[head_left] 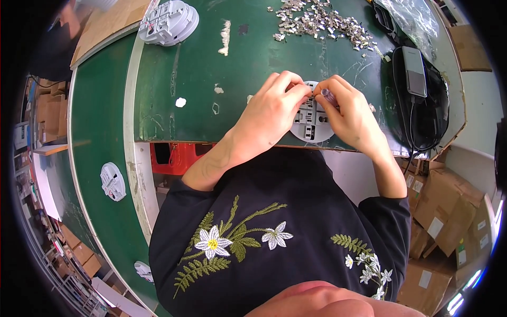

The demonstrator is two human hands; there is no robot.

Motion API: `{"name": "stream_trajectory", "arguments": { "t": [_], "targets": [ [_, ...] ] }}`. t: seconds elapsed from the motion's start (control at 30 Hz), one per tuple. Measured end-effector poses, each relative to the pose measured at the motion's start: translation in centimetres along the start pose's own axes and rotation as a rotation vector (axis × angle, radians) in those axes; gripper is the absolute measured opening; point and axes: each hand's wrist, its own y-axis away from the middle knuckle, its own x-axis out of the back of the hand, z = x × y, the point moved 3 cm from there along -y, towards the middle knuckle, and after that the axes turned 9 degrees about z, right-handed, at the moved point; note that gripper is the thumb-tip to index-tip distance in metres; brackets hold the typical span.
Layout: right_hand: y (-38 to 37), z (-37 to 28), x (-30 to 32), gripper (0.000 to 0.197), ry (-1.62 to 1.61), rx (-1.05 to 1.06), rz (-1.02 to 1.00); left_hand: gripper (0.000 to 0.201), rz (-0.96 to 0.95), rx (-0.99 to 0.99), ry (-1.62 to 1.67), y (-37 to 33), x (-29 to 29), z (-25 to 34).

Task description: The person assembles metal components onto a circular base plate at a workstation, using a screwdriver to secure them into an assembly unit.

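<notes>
A round grey-white plastic base (312,133) with raised blocks and dark slots lies on the green table near its front edge, partly hidden by my hands. My left hand (274,105) reaches over its left side, thumb and forefinger pinched at the base's upper part. What sits between those fingertips is too small to make out. On the other side my right hand (349,111) is closed around a screwdriver (328,96) with a clear, purplish handle. Its fingertips almost meet those of my left hand; the tool's tip is hidden.
A heap of small metal clips (325,24) lies at the back. A black tray (422,116) on the right holds a grey power bank (414,71) with a cable. Stacked round bases (169,24) stand back left; another base (112,181) lies on the green side surface (100,105).
</notes>
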Motion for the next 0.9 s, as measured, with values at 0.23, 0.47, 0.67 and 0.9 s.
{"name": "stream_trajectory", "arguments": {
  "t": [0.23,0.47,0.67,0.9],
  "targets": [
    [0.6,-0.3,-0.9,0.018,0.069,0.092,0.006,0.016,-0.036,0.002,-0.049,0.1,0.1,0.0],
    [0.7,-1.2,-1.3,0.025,0.184,0.133,-0.017,0.017,-0.018,-0.03,-0.03,0.2,0.0,-0.3],
    [0.7,-1.6,-1.8,0.03,0.285,0.173,-0.049,0.019,-0.01,0.026,0.05,0.1,0.1,-0.6],
    [0.7,-1.4,-2.2,0.028,0.2,0.113,0.007,0.017,0.023,-0.007,0.104,-0.1,0.0,-1.5]
  ]
}}
